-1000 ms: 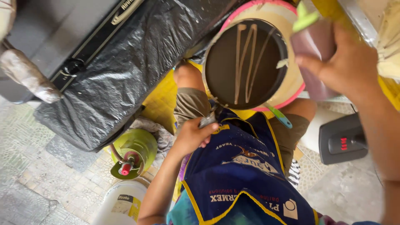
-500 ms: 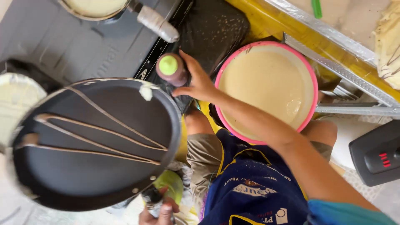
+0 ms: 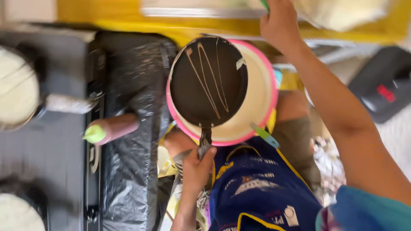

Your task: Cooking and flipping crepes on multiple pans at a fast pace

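My left hand (image 3: pixel 197 169) grips the handle of a black frying pan (image 3: pixel 209 81), which has thin streaks of pale batter on its surface. The pan hangs over a pink-rimmed bowl (image 3: pixel 267 113) of pale batter that rests on my lap. My right hand (image 3: pixel 280 25) is stretched up to the yellow table (image 3: pixel 192 25), its fingers at a green thing (image 3: pixel 265 4) cut off by the top edge. A brownish squeeze bottle with a green cap (image 3: pixel 113 127) lies on black plastic sheet (image 3: pixel 128 179), left of the bowl.
A grey stove (image 3: pixel 51 145) fills the left side, with pale rounds in pans at its upper (image 3: pixel 17 90) and lower (image 3: pixel 13 214) parts. A teal-handled utensil (image 3: pixel 265 136) sticks out of the bowl. A black device with a red mark (image 3: pixel 381 92) sits on the right.
The pan has swung from the left back over the pink bowl. My right hand let go of the squeeze bottle, which now lies on the plastic, and reached up to the yellow table.
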